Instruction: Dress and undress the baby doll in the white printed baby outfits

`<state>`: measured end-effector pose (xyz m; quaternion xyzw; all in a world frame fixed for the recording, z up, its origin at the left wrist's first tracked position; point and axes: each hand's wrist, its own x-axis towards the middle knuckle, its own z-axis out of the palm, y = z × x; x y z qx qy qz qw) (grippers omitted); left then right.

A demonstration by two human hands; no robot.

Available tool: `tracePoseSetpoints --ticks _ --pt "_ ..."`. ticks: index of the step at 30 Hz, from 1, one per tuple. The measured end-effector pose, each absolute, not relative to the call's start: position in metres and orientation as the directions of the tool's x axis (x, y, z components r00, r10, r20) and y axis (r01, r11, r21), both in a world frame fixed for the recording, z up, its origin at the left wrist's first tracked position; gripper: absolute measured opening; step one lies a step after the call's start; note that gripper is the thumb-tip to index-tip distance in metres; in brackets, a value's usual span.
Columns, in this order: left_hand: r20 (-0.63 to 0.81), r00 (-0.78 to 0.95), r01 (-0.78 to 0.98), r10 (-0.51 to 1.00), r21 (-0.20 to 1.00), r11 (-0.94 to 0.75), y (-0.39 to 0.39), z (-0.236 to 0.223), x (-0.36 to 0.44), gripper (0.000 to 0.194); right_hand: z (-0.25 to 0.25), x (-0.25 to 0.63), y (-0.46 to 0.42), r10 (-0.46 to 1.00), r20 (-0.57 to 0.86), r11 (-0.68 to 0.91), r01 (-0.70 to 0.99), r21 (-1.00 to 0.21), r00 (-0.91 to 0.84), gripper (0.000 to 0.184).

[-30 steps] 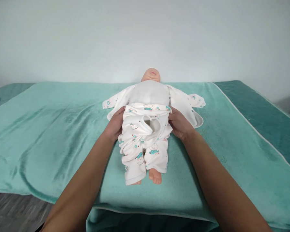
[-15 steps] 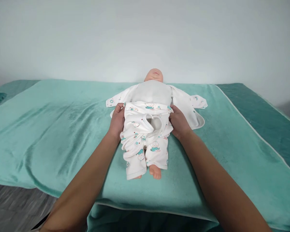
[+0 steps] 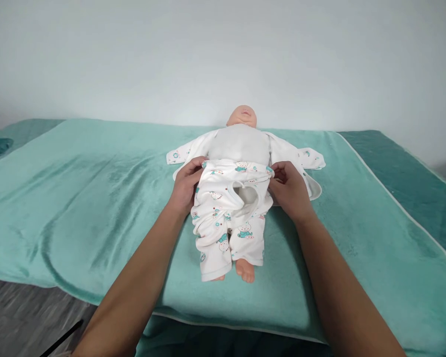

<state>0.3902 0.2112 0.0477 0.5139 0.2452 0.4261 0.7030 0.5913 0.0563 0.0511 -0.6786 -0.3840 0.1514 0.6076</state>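
Note:
A baby doll lies on its back, head toward the wall and feet toward me. White printed baby pants cover its legs, with an opening at the crotch; its toes show below the cuffs. My left hand pinches the left side of the waistband, thumb and fingers closed on the cloth. On the other side, my right hand grips the waistband's right edge with bent fingers. The doll's white baby jacket is spread open, both sleeves stretched out sideways, around a plain white torso.
A wrinkled light green blanket covers the bed, with darker green cloth at the right. A pale wall stands behind. Grey floor shows at lower left, with a thin black bar.
The view has shifted slightly, so the doll appears a little further right. Both hands have stayed at the waistband; the right hand's fingers are now more bent and its wrist raised.

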Motion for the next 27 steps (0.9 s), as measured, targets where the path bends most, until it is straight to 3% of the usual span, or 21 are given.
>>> tracePoseSetpoints --ticks 7,21,27 --pt "0.295 0.466 -0.368 0.834 0.922 -0.121 0.210 0.051 0.393 0.008 0.055 0.589 0.056 0.724 0.300 0.128 0.306 -0.943 0.621 0.012" --pt "0.346 0.477 -0.350 0.808 0.918 -0.186 0.213 0.042 0.393 0.015 0.049 0.597 0.059 0.823 0.098 0.139 -0.032 -0.990 0.560 0.028" --pt "0.448 0.538 -0.234 0.714 0.893 -0.384 0.222 0.050 0.396 0.012 0.049 0.596 0.061 0.853 0.078 0.126 -0.059 -0.990 0.515 0.029"
